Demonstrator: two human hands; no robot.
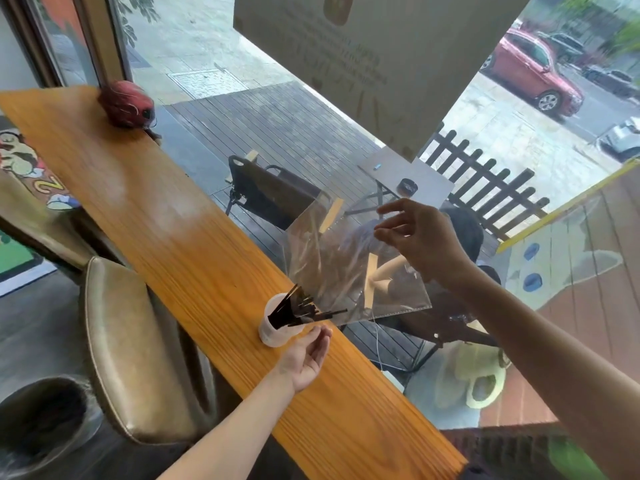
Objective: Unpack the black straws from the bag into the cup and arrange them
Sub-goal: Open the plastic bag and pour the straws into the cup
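- Straws (pixel 298 311): black, fanned out in the white cup (pixel 275 329), tips leaning toward the window.
- Cup stands on the wooden counter (pixel 194 251), near its window-side edge.
- Right hand (pixel 420 240) holds the clear bag (pixel 349 268) up above the cup, fingers loosely spread.
- Left hand (pixel 310 355) open, palm up, just beside the cup, holding nothing.

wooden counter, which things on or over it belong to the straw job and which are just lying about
Job: black straws, white cup, clear plastic bag, right hand holding the bag, left hand beside the cup.
Lying about: red helmet, tan stool.
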